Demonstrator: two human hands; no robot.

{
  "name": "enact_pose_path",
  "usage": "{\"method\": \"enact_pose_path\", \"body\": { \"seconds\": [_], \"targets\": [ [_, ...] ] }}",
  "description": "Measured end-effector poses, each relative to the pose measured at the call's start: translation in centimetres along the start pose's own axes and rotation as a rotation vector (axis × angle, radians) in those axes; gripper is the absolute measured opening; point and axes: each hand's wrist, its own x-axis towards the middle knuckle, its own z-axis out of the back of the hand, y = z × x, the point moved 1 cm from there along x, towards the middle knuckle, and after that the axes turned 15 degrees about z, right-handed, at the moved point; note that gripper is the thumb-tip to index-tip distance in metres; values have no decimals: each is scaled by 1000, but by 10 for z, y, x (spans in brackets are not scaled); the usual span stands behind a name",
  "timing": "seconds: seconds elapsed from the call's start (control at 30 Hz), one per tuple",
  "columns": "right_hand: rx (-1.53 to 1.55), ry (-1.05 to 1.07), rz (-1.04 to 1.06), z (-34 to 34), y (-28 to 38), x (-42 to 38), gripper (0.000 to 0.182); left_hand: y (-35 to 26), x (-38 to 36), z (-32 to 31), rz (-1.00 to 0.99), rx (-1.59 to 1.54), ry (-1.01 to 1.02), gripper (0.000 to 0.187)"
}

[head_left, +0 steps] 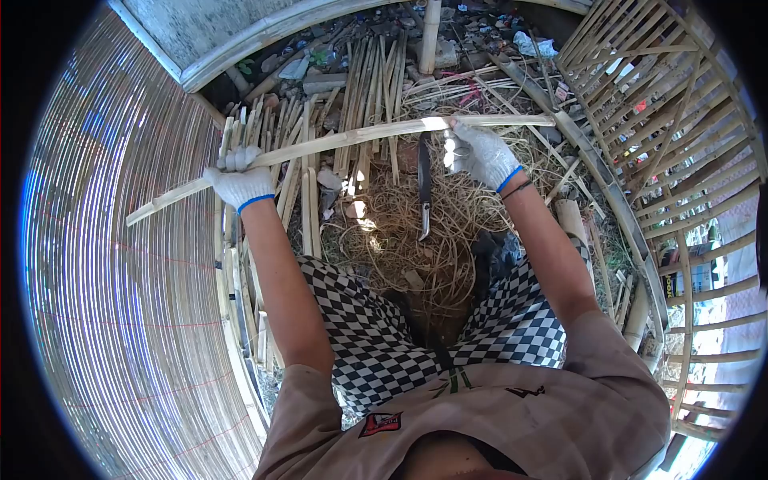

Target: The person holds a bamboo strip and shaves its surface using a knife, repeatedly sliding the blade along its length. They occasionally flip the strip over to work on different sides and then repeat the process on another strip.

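Observation:
A long, pale bamboo strip point(344, 139) spans the view, slanting from lower left up to the right. My left hand point(238, 178), in a white glove with a blue cuff, is closed around it towards its left end. Further right, my gloved right hand point(482, 154) grips the same strip with its fingers at the upper edge. Between my hands, below the strip, is a knife point(425, 180) with a dark blade, its lower end pointing towards me. Whether its top end touches the strip is hidden. Curly bamboo shavings point(384, 212) cover the ground beneath.
Bundled split bamboo strips point(370, 100) lie ahead and left. A slatted bamboo screen point(136, 264) stands along the left, and a bamboo lattice point(680, 128) on the right. An upright bamboo post point(430, 36) rises at the back among rubble. My checkered trouser legs point(360, 308) flank the shavings.

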Motion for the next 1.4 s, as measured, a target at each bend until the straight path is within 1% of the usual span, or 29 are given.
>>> {"method": "enact_pose_path", "body": {
  "seconds": [0.1, 0.23, 0.27, 0.37, 0.4, 0.47, 0.5, 0.53, 0.57, 0.6, 0.63, 0.67, 0.7, 0.77, 0.8, 0.83, 0.87, 0.93, 0.97, 1.0, 1.03, 1.07, 1.17, 1.2, 1.3, 1.33, 1.4],
  "targets": [
    [34, -70, 16, 2, -5, 5, 30, -2, 4, 4, 19, -23, -5, 47],
    [-33, 25, 36, 20, -8, 11, 25, -5, 9, 13, 12, -19, 16, 48],
    [-101, -6, 57, 17, -6, 10, 25, -6, 9, 15, -3, -14, -20, 50],
    [-317, 109, 23, 10, 10, 8, 29, -11, 16, 21, 14, -43, -31, 52],
    [-397, 92, 54, 10, 8, 10, 32, -12, 19, 25, 24, -34, 5, 53],
    [-381, 117, 76, 5, 8, 9, 37, -12, 19, 27, 49, -15, 79, 54],
    [-374, 128, 88, 2, 8, 7, 39, -8, 18, 23, 49, -24, 18, 53],
    [-324, 72, 116, -1, 7, 5, 44, 1, 17, 20, 50, -32, -46, 51],
    [-203, 73, 107, 4, 3, 8, 45, 5, 15, 18, 50, -40, -110, 50],
    [-83, 73, 97, 10, -1, 11, 47, 5, 18, 30, 129, -61, 135, 46],
    [39, 73, 87, 14, -5, 15, 48, 7, 22, 33, 161, -45, 116, 46],
    [-43, -25, 59, 4, 1, 15, 50, 16, 20, 23, 193, -28, 100, 46],
    [13, -41, 98, -6, 7, 13, 49, 23, 20, 18, 225, -11, 83, 46],
    [124, -72, 176, -21, 17, 6, 47, 32, 17, 12, 310, 176, 54, 50],
    [158, -153, 157, -14, 14, 11, 39, 36, 14, 9, 367, 260, 49, 50],
    [170, -177, 176, -6, 13, 14, 36, 42, 11, 7, 424, 345, 44, 51],
    [182, -199, 194, -4, 15, 14, 33, 46, 8, 8, 398, 502, -4, 53],
    [200, -226, 221, 0, 20, 12, 29, 50, 6, 9, 413, 681, -32, 53],
    [197, -223, 231, -2, 24, 9, 30, 49, 8, 11, 419, 771, -45, 53],
    [193, -226, 235, -2, 30, 9, 32, 51, 14, 13, 421, 790, -12, 55],
    [186, -222, 243, -4, 33, 7, 33, 50, 17, 16, 440, 746, 21, 55],
    [156, -135, 271, -6, 36, 4, 37, 50, 16, 17, 457, 697, 54, 55],
    [159, -184, 230, -19, 40, -7, 42, 47, 13, 17, 536, 623, 184, 53],
    [114, -154, 239, -32, 43, -15, 44, 48, 12, 18, 570, 612, 233, 53],
    [101, -104, 245, -35, 40, -18, 47, 59, 12, 15, 623, 600, 227, 50],
    [96, -135, 226, -35, 40, -19, 44, 62, 10, 14, 655, 591, 245, 42],
    [83, -157, 206, -40, 44, -25, 40, 67, 9, 15, 636, 615, 270, 38]
  ]
}}
